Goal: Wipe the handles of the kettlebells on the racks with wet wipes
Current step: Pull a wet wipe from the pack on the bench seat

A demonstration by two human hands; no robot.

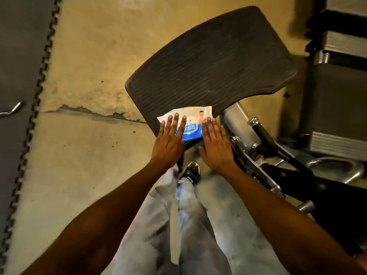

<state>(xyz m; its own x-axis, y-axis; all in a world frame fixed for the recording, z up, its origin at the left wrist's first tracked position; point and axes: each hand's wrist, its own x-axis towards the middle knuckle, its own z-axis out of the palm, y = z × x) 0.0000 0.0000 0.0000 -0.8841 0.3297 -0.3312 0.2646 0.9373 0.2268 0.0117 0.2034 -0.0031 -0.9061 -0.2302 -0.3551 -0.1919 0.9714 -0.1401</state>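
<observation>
Head view: a white-and-blue soft plastic pack of wet wipes lies at the near edge of a black ribbed rubber footplate. The left hand and right hand both rest flat on the pack, fingers straight, gripping nothing.

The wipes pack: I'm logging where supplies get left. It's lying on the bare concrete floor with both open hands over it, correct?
Not quite. The head view shows the wipes pack lying on the near edge of the black ribbed footplate of a gym machine, not on the concrete floor. The rest holds: the left hand and right hand are both over it, fingers straight.
</observation>
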